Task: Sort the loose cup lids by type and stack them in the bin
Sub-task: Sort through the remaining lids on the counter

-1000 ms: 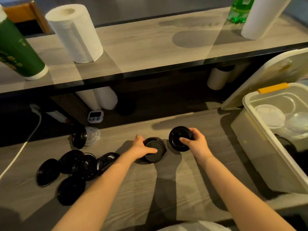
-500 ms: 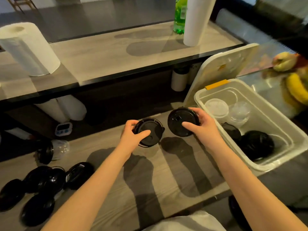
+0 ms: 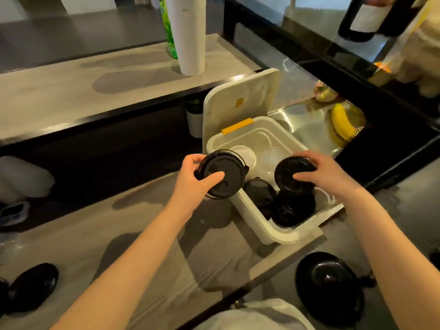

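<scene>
Since the earlier frame, both hands had carried their lids rightward to the white bin (image 3: 253, 211). The left hand (image 3: 192, 179) gripped one black lid (image 3: 223, 172) over the bin's left rim. The right hand (image 3: 328, 173) pinched a second lid (image 3: 289, 171) above the stacked black lids (image 3: 294, 209) inside.

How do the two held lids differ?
The left-hand lid hangs over the bin's left wall; the right-hand lid is above the black stack inside. The left-hand lid looks smooth-topped with a side tab; the right-hand lid looks ridged. Both are black, round.
</scene>
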Motion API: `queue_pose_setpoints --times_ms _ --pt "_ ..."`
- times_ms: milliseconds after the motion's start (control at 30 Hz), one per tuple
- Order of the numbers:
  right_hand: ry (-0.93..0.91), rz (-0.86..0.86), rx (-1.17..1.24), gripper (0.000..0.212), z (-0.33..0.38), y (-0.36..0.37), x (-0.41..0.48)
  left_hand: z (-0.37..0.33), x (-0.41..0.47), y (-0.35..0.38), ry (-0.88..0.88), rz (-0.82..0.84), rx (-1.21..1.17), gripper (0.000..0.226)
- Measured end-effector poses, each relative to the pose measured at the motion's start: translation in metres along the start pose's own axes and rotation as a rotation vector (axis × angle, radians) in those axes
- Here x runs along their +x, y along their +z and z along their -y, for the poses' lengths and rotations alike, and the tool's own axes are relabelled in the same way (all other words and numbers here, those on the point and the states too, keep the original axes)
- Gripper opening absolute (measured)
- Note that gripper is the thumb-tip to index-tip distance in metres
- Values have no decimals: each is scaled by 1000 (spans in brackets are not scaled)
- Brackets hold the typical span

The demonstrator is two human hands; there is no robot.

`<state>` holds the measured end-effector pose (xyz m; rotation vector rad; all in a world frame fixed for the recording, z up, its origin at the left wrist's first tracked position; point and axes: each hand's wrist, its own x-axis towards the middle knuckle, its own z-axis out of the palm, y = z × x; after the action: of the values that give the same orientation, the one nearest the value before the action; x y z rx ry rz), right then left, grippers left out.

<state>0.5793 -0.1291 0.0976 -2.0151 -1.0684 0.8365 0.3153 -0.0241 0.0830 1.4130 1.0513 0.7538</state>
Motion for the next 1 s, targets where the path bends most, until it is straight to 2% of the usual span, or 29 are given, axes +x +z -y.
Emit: queue_pose_setpoints --times_ms 133,233,367,567,700,800,900,1000 --pt "-7 282 -372 46 -21 -17 19 -2 2 29 -12 14 -1 47" --pt "12 401 -429 50 -31 -12 32 -3 4 41 -12 23 -10 42" --pt "-9 385 -482 56 -38 -5 37 -4 6 48 -6 12 -14 38" --pt "-109 328 -701 55 -44 -1 32 -4 9 52 -9 -17 -28 39" --pt "-120 411 -686 61 -43 1 21 -5 9 54 -4 -28 -50 39" --pt "-150 468 -750 79 -39 7 10 -6 9 55 -1 -26 -57 39" --pt "-203 403 -942 83 -41 15 7 -6 10 57 -8 -25 -60 40" --pt "-172 336 -997 82 -43 16 12 -6 9 59 -16 -16 -60 40"
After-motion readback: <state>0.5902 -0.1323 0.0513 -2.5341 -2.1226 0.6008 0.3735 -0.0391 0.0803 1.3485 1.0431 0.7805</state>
